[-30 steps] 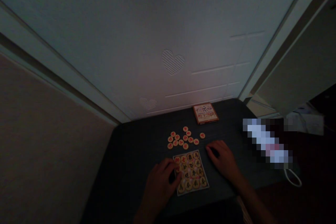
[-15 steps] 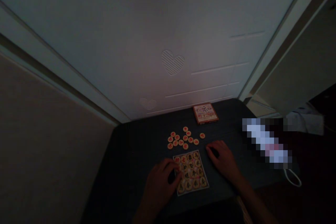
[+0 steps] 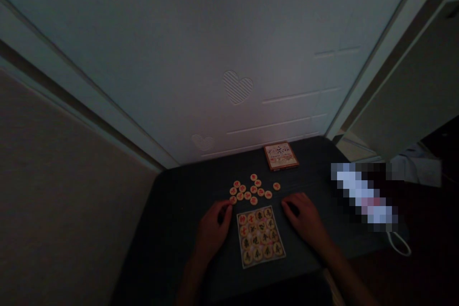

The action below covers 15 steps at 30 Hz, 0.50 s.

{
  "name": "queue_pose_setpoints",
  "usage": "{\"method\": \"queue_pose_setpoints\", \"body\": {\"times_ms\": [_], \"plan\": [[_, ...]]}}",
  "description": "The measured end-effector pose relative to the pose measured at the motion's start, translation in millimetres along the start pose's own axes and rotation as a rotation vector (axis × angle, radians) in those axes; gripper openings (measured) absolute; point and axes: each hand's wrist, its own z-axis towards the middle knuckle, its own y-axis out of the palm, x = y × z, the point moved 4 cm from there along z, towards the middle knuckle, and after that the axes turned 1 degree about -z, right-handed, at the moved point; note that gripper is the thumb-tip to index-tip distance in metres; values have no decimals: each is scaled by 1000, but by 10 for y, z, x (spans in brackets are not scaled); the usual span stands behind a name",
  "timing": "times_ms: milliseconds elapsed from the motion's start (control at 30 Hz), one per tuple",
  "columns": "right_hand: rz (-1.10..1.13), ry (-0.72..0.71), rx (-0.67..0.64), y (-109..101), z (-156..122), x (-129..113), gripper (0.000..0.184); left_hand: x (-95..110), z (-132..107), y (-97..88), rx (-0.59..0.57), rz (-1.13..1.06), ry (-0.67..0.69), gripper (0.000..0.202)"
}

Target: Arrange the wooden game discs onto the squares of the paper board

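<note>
A square tray (image 3: 245,260) lies on the dark table (image 3: 172,220), filled with round pale game pieces marked in red and black. Just beyond it sits a cluster of loose pieces (image 3: 251,190) with red marks. My left hand (image 3: 212,230) rests left of the tray, its fingers loosely bent and holding nothing, with the fingertips at the nearest loose piece (image 3: 233,200). My right hand (image 3: 304,220) lies palm down on the table right of the tray, fingers slightly curled and empty.
A small square box (image 3: 280,155) with a printed top stands at the table's back edge against the white heart-embossed panel (image 3: 237,87). To the right are a blurred-out object (image 3: 366,196), a white cord (image 3: 399,244) and a white cabinet (image 3: 405,91).
My left hand has left the tray's left side and moved up and left to the nearest loose piece. The right hand has not moved.
</note>
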Motion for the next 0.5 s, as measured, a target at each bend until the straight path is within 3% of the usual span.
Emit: {"method": "queue_pose_setpoints", "body": {"times_ms": [267,500], "plan": [[-16,12,-2,10,-4,6,11,-93,-6,88,46,10,30,23],[-18,4,7,25,-6,23,11,-94,-13,98,17,7,31,23]]}}
